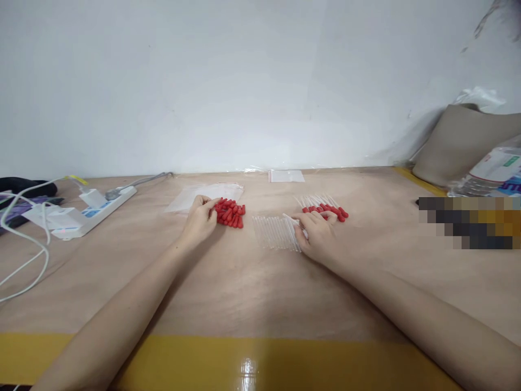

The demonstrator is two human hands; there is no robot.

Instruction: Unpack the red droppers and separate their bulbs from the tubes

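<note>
A small heap of red caps lies on the tan table. My left hand rests at the heap's left edge, fingertips pinched on a red cap. Right of the heap lies a row of clear plastic tubes. My right hand sits at the row's right end, its fingers closed round one clear tube. Behind that hand lies a row of tubes with red caps on them.
A white power strip with plugs and cables lies at the left. Clear plastic bags and a small zip bag lie near the wall. A tan cushion and wrapped packages sit at the right. Yellow tape runs along the front edge.
</note>
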